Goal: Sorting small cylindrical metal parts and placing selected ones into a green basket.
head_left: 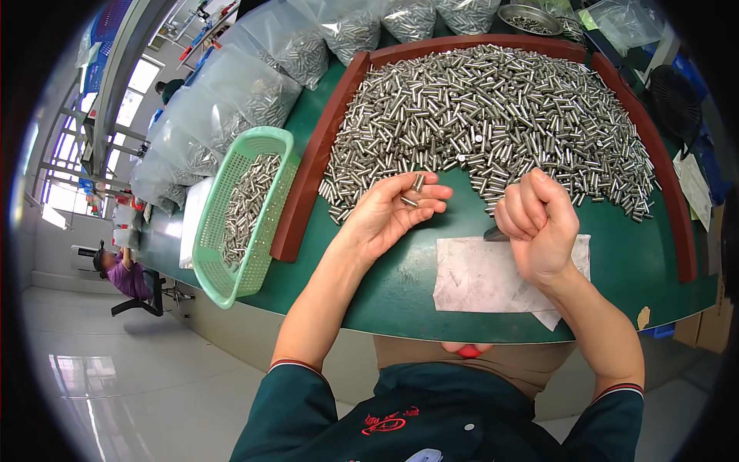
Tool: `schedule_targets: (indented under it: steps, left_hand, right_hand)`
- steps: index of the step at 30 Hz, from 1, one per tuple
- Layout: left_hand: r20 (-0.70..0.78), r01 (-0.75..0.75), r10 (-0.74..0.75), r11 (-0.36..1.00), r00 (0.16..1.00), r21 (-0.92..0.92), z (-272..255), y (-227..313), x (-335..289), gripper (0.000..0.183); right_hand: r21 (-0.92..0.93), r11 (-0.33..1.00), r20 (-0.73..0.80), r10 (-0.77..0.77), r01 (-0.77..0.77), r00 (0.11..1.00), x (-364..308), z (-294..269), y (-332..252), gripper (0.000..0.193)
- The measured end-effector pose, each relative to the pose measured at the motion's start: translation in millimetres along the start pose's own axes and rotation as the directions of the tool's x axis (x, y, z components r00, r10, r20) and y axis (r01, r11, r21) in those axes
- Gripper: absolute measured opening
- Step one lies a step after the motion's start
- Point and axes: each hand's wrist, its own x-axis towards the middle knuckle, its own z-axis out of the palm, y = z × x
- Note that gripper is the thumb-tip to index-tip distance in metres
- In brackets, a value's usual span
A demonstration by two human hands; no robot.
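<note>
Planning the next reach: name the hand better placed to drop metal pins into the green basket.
Left, I'd judge. The left hand, palm up, already has metal pins on it and is nearer the green basket. The right hand is curled and farther off, with the left between it and the basket.

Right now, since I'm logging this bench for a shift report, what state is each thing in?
Left hand: palm up, half open, metal pins on its fingers
Right hand: fingers curled in, contents hidden
Pin pile: loose, heaped
Brown frame: open toward the person
Green basket: partly filled
Clear bags: metal pieces inside
White sheet: spread out, smudged
Metal bowl: holding small pieces
Dark object by the right hand: mostly hidden
</note>
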Motion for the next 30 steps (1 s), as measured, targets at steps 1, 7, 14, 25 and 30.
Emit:
schedule_targets:
  steps: [1,7,14,25,30]
  left_hand:
    - [-0.004,0.007,-0.007,1.000,1.000,-0.018,0.4,0.1,-0.1,0.025]
    - [-0.152,-0.168,0.157,0.984,0.976,-0.063,-3.6,13.3,-4.1,0.026]
    - [0.004,-0.257,0.548,0.385,0.836,0.887,1.0,9.0,-4.7,0.016]
    - [0.223,-0.135,0.581,-0.191,0.783,0.972,2.8,-9.3,1.5,0.010]
    - [0.066,-0.282,0.337,0.646,0.939,0.710,2.9,-2.2,-0.4,0.014]
  right_hand:
    - [0.000,1.000,-0.001,0.000,0.000,1.000,-0.1,0.0,0.1,0.042]
    - [0.008,1.000,-0.005,0.016,-0.016,1.000,0.5,-0.4,0.5,0.042]
    - [-0.002,1.000,-0.009,0.012,-0.012,1.000,0.0,-0.8,0.8,0.042]
    - [-0.018,1.000,0.006,-0.002,0.002,1.000,0.6,0.8,1.2,0.042]
    - [-0.009,1.000,-0.001,0.001,-0.001,1.000,-0.2,-0.5,-0.1,0.042]
